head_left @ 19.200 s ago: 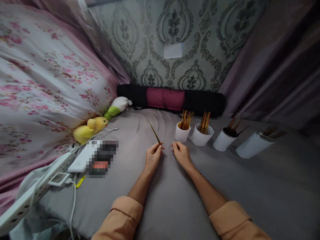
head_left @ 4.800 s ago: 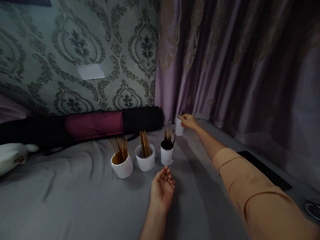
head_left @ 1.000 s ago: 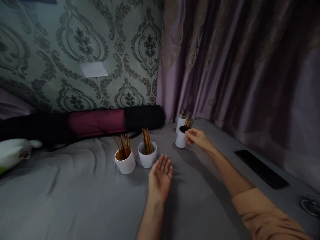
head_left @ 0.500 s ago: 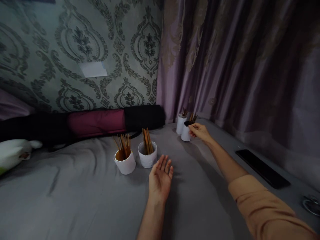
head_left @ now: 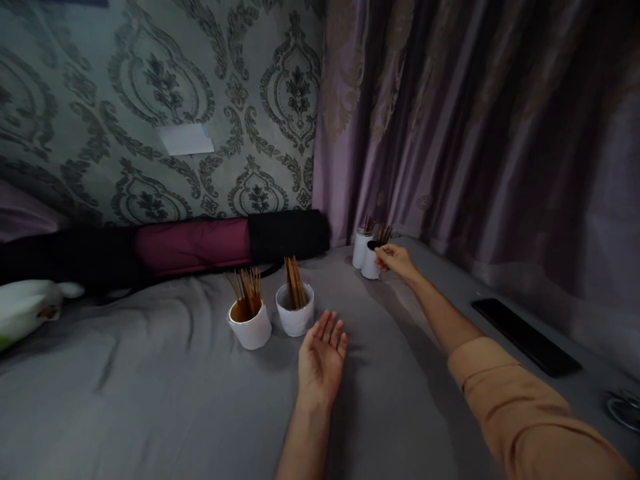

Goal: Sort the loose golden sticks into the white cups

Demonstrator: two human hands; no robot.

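At the right rear, my right hand is closed on the rim of a small white cup with a dark inside and thin brown sticks standing in it. A taller white container, also with sticks, stands right behind that cup. My left hand rests palm up with its fingers loosely spread, holding nothing. Just beyond its fingertips is a wide white cup with brown sticks upright in it. Left of that stands another white cup, its sticks fanned out.
A grey sheet covers the surface. Along the wall lies a black and maroon roll. A black phone-like slab lies at the right, with a metal ring-shaped object near the edge. A white plush toy sits far left. Purple curtains hang behind.
My right hand and the small cup have shifted slightly back and left, closer to the taller container. My left hand and the two front cups have stayed in place.
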